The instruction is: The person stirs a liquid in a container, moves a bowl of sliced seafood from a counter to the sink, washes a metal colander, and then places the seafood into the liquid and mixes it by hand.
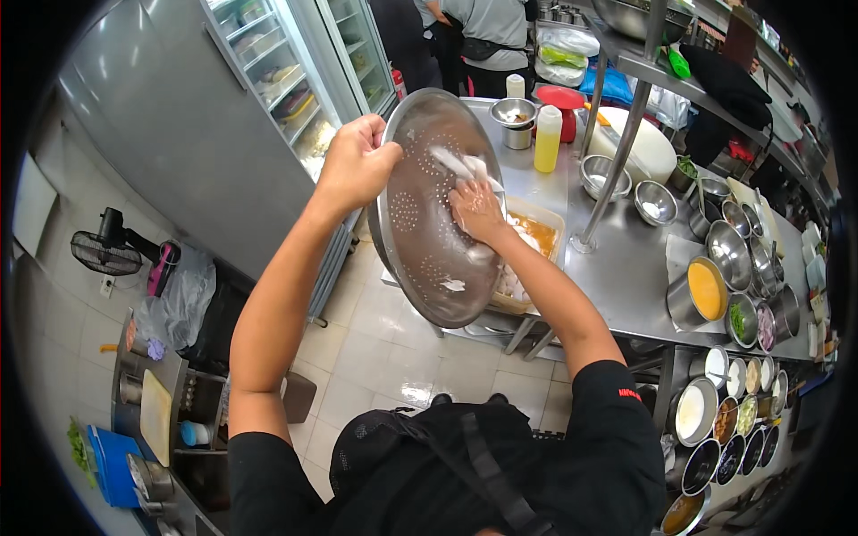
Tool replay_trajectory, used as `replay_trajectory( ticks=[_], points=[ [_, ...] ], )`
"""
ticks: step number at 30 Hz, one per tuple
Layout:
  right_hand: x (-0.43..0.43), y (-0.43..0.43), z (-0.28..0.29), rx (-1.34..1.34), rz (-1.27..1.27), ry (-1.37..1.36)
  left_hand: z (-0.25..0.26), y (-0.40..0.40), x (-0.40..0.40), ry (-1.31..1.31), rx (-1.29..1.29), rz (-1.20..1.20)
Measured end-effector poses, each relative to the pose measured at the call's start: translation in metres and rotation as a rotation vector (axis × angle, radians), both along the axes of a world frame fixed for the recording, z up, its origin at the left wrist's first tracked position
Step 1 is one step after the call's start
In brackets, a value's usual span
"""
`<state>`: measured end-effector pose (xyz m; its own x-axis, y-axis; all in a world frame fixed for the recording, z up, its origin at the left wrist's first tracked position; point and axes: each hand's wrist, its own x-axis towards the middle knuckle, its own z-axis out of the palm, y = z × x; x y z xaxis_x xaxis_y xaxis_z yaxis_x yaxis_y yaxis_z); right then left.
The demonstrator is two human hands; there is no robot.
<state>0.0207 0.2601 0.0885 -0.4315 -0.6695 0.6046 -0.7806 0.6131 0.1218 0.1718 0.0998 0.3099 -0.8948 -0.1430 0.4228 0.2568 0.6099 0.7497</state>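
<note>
My left hand [358, 164] is closed on the rim of a large metal colander [409, 254], which hangs steeply tilted before me. My right hand [477, 209] reaches inside it, wet, with its fingers at some pale, whitish pieces of food [469, 167]; whether it grips them cannot be told. A smaller white piece [454, 285] lies lower on the perforated wall. Behind the colander and my right forearm, partly hidden, a rectangular plastic container [562, 224] on the steel table holds pale pieces in orange-brown liquid.
The steel table [606, 281] bears a squeeze bottle of yellow liquid [547, 144], metal bowls [655, 203] and a pot of orange liquid [707, 289]. A shelf post [613, 167] rises from it. Left are a refrigerator [268, 67] and a fan [107, 251]. Other people [493, 33] stand beyond the table.
</note>
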Motion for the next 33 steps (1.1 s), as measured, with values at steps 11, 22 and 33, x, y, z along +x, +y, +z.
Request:
replay_trajectory(
  ticks=[11, 22, 33],
  points=[
    [-0.010, -0.019, 0.080, -0.473, 0.220, 0.237, 0.008, 0.019, -0.010, 0.050, -0.098, 0.008],
    [-0.028, 0.039, -0.022, -0.150, -0.068, -0.078, -0.002, 0.016, -0.010, 0.127, -0.203, 0.058],
    [0.005, 0.045, -0.025, -0.398, 0.286, -0.203, 0.004, 0.009, -0.014, 0.225, -0.229, 0.096]
  ],
)
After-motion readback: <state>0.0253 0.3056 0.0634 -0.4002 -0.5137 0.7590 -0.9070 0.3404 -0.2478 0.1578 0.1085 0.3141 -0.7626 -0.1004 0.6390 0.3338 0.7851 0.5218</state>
